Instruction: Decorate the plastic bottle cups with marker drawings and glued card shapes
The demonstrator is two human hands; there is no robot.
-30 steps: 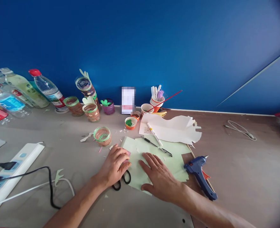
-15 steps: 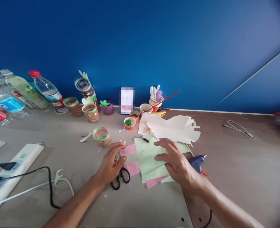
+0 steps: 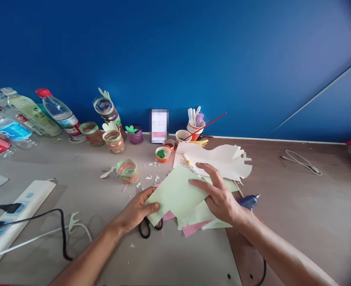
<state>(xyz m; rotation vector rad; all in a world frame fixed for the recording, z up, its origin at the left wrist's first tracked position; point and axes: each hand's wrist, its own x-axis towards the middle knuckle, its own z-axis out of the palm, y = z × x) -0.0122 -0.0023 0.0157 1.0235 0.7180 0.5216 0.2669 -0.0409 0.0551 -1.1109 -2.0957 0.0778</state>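
My left hand (image 3: 139, 208) pinches the left corner of a light green sheet of paper (image 3: 175, 192), its thumb on top. The sheet is lifted and tilted over other green and pink paper (image 3: 194, 227). Over the sheet's right side, my right hand (image 3: 218, 194) is open with fingers apart; whether it touches the paper I cannot tell. Below my left hand the black handles of scissors (image 3: 144, 229) show, their blades hidden. A white marker (image 3: 191, 165) lies on torn white paper (image 3: 220, 159) beyond my right hand.
Wrapped jars (image 3: 127, 171), small paint cups (image 3: 163, 155) and a cup of pens (image 3: 196, 127) stand toward the wall. A blue glue gun (image 3: 249, 201) lies right of my right hand. At left are a power strip (image 3: 20, 222), its cords and several bottles (image 3: 60, 113).
My left hand has taken hold of the green sheet and raised its left side, covering the pink paper and part of the scissors. My right hand has shifted slightly left.
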